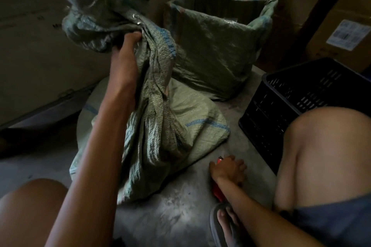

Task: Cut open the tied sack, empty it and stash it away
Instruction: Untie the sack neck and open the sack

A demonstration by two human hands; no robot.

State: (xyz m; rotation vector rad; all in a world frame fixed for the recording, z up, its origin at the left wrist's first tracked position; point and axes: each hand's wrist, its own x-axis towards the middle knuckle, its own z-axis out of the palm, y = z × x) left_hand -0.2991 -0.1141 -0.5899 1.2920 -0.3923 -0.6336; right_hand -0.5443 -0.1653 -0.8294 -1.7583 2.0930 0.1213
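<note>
A squatting person's left hand (126, 44) grips a crumpled green woven sack (148, 126) by a bunched fistful near its top, lifting it so the limp body hangs down to the concrete floor (176, 216), probably to shake out or check what remains. The right hand (228, 168) lies low on the floor with its fingers curled over a red-handled tool (217, 191), seemingly keeping the cutter close. Another sack (196, 118) lies flat underneath, and a sack-lined box (216, 32) stands open behind, a likely stash spot, beside a black crate (291, 94).
</note>
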